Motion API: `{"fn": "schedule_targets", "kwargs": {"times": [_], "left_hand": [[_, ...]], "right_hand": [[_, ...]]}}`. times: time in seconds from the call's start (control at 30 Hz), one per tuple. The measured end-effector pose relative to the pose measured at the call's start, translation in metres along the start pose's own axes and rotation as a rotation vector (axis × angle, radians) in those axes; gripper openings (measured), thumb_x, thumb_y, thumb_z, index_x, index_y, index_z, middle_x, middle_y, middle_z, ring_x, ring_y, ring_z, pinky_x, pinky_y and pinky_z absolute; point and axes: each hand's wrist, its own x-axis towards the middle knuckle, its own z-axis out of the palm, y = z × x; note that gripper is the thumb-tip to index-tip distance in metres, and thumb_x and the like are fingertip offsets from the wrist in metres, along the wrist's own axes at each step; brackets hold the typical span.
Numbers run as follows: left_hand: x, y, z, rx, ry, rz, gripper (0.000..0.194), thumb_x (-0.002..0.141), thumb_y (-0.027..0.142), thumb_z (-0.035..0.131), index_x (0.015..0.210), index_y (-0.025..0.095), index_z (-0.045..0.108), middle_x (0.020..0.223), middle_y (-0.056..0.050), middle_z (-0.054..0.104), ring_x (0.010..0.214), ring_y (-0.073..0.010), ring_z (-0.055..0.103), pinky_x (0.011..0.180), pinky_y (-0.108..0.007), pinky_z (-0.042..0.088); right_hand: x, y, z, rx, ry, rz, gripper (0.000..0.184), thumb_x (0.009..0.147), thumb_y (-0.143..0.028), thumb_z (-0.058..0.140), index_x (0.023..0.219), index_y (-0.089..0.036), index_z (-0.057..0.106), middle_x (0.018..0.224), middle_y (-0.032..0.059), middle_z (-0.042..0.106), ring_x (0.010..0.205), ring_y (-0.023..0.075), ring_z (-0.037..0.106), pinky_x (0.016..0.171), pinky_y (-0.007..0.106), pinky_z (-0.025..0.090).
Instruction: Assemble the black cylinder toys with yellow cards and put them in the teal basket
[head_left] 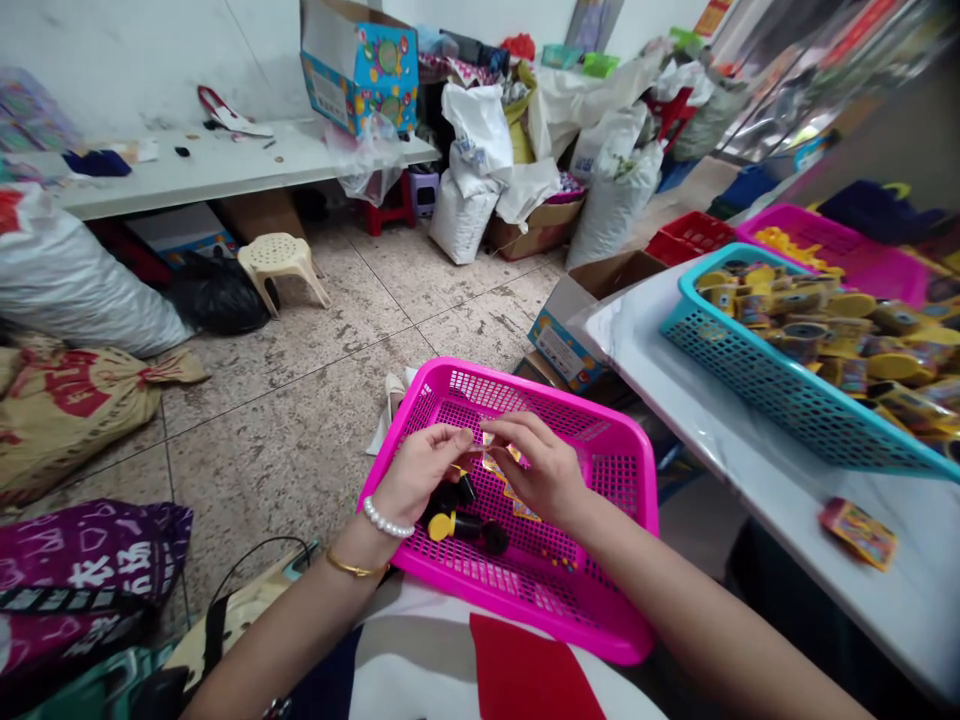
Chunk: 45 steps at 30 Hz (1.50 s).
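A pink plastic basket (645,460) rests on my lap, and both my hands are over it. My left hand (424,470), with a pearl bracelet at the wrist, pinches thumb against fingers. Close beside it, my right hand (544,475) has its fingers bent together in a pinch. Something small and thin seems to be between the fingertips, too small to name. Inside the basket lie small black cylinders with yellow ends (454,526), a loose black cylinder (493,538) and colourful printed labels (523,505), partly hidden by my right hand. Tiny coloured beads (559,560) lie toward the near side.
On the table (750,420) to my right stands a turquoise basket (787,400) full of yellow-capped pieces; a small printed packet (859,532) lies nearer. Cardboard boxes (570,330) stand beyond my basket. A stool (281,260) and stuffed sacks (82,270) are on the floor at left.
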Motion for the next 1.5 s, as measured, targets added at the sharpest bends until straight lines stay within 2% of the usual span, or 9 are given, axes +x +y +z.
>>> {"fn": "schedule_targets", "kwargs": {"times": [0.1, 0.2, 0.3, 0.37, 0.53, 0.7, 1.23, 1.4, 1.5], "left_hand": [[0.0, 0.0, -0.001, -0.005, -0.003, 0.007, 0.031, 0.068, 0.031, 0.08, 0.086, 0.011, 0.065, 0.072, -0.001, 0.064, 0.06, -0.0077, 0.054, 0.053, -0.018, 0.039], [-0.002, 0.0, 0.001, 0.017, 0.077, 0.082, 0.03, 0.069, 0.025, 0.078, 0.091, 0.014, 0.062, 0.072, -0.001, 0.066, 0.065, -0.0105, 0.06, 0.059, -0.02, 0.045], [-0.006, 0.0, 0.007, 0.115, 0.115, 0.159, 0.04, 0.072, 0.023, 0.075, 0.107, 0.017, 0.056, 0.068, 0.001, 0.065, 0.063, -0.0119, 0.061, 0.06, -0.021, 0.046], [-0.008, -0.002, 0.012, 0.188, 0.118, 0.159, 0.044, 0.075, 0.024, 0.072, 0.114, 0.018, 0.052, 0.065, 0.003, 0.063, 0.059, -0.0119, 0.059, 0.057, -0.022, 0.046], [-0.01, -0.005, 0.017, 0.246, 0.211, 0.226, 0.027, 0.083, 0.032, 0.065, 0.103, 0.016, 0.056, 0.072, -0.001, 0.064, 0.063, -0.0127, 0.059, 0.058, -0.023, 0.046], [-0.016, -0.005, 0.018, 0.313, 0.26, 0.352, 0.023, 0.086, 0.038, 0.06, 0.08, 0.016, 0.065, 0.066, 0.0, 0.059, 0.06, -0.0116, 0.053, 0.055, -0.022, 0.042], [-0.02, -0.008, 0.02, 0.276, 0.298, 0.374, 0.015, 0.081, 0.031, 0.069, 0.087, 0.019, 0.075, 0.087, -0.006, 0.067, 0.079, -0.0164, 0.061, 0.067, -0.025, 0.05], [-0.018, -0.007, 0.019, 0.064, 0.382, 0.314, 0.023, 0.076, 0.032, 0.074, 0.094, 0.02, 0.068, 0.076, 0.0, 0.063, 0.066, -0.0115, 0.056, 0.061, -0.022, 0.048], [-0.017, -0.008, 0.018, 0.128, 0.376, 0.316, 0.016, 0.078, 0.033, 0.072, 0.083, 0.018, 0.069, 0.075, -0.001, 0.063, 0.068, -0.0124, 0.057, 0.06, -0.021, 0.047]], "right_hand": [[0.001, -0.002, 0.001, 0.067, 0.008, 0.067, 0.033, 0.088, -0.011, 0.055, 0.118, -0.024, 0.06, 0.114, 0.0092, 0.06, 0.105, 0.0201, 0.059, 0.089, 0.036, 0.052], [0.003, -0.001, 0.001, 0.34, 0.046, 0.438, 0.034, 0.086, -0.023, 0.062, 0.119, -0.024, 0.058, 0.117, 0.009, 0.061, 0.101, 0.0207, 0.062, 0.087, 0.039, 0.053], [0.005, 0.0, 0.001, 0.64, -0.111, 0.747, 0.028, 0.084, -0.039, 0.065, 0.104, -0.02, 0.063, 0.099, 0.0068, 0.068, 0.085, 0.0185, 0.065, 0.078, 0.035, 0.054], [0.005, 0.001, 0.003, 0.703, -0.174, 0.809, 0.027, 0.08, -0.045, 0.067, 0.085, -0.018, 0.064, 0.082, 0.0038, 0.068, 0.074, 0.0163, 0.062, 0.071, 0.031, 0.051], [0.0, 0.007, 0.01, 0.533, 0.002, 0.779, 0.037, 0.08, -0.05, 0.065, 0.064, -0.018, 0.053, 0.058, -0.0036, 0.05, 0.055, 0.0108, 0.044, 0.052, 0.024, 0.035], [-0.002, 0.006, 0.015, 0.479, 0.042, 0.763, 0.038, 0.085, -0.053, 0.057, 0.069, -0.019, 0.057, 0.062, -0.0018, 0.054, 0.057, 0.0127, 0.048, 0.054, 0.024, 0.039], [-0.009, 0.001, 0.017, 0.23, 0.041, 0.549, 0.037, 0.092, -0.045, 0.053, 0.066, -0.019, 0.058, 0.059, -0.0013, 0.051, 0.057, 0.0133, 0.046, 0.053, 0.025, 0.034], [-0.006, -0.002, 0.013, 0.13, 0.068, 0.518, 0.037, 0.093, -0.043, 0.053, 0.065, -0.019, 0.058, 0.06, -0.0006, 0.053, 0.057, 0.0134, 0.048, 0.054, 0.026, 0.035], [-0.004, -0.002, 0.011, 0.119, 0.101, 0.521, 0.04, 0.093, -0.045, 0.053, 0.062, -0.02, 0.056, 0.057, -0.0011, 0.051, 0.054, 0.0132, 0.047, 0.052, 0.025, 0.033]]}}
